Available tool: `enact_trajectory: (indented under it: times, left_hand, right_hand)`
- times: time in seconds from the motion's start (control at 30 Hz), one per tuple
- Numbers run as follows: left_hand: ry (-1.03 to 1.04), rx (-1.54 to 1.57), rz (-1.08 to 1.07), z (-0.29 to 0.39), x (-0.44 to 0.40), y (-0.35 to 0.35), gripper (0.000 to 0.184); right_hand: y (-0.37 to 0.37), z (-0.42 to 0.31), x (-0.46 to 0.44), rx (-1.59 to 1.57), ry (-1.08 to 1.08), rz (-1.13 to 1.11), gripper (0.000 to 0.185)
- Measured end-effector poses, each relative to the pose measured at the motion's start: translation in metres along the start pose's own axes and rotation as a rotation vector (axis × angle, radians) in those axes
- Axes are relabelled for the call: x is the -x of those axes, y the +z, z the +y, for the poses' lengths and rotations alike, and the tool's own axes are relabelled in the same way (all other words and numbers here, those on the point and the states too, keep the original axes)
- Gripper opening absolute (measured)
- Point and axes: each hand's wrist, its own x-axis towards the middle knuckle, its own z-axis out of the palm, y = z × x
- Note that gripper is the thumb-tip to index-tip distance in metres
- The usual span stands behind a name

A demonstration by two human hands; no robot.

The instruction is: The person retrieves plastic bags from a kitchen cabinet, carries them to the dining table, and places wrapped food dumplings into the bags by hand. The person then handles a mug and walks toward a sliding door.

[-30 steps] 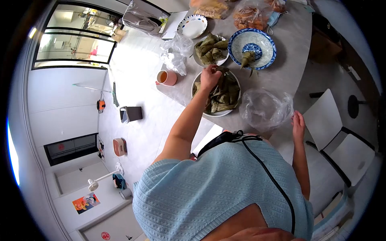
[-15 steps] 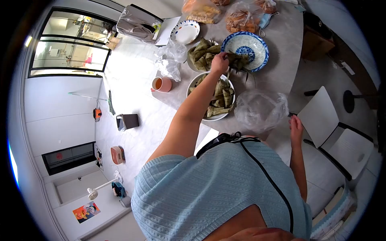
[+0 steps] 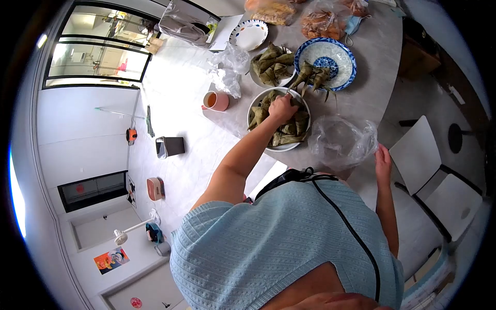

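My left hand is over the near white bowl, fingers curled downward; what they grip is hidden. Leaf-wrapped zongzi fill this bowl. Just beyond my fingers, a bundle of zongzi lies across the near rim of the blue-and-white dish, its leaf ends pointing toward my hand. More zongzi sit on a plate farther back. My right hand has its fingertips closed at the right edge of a clear plastic bag, which lies crumpled at the table's near side.
A pink cup of brownish liquid stands near the table's left edge, beside a crumpled clear bag. A patterned plate and bagged food are at the back. White chairs stand to the right.
My left hand has moved back from the zongzi bundle to above the near bowl. My right hand has come up to the plastic bag's edge. The view has shifted slightly.
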Motion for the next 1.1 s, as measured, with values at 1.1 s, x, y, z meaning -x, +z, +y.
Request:
enact_trajectory:
  times: [1.1]
  left_hand:
    - [0.155,-0.068,-0.321,0.024,0.003,-0.015,0.055]
  right_hand:
    - [-0.016,0.058,0.019,0.042,-0.010,0.066,0.032]
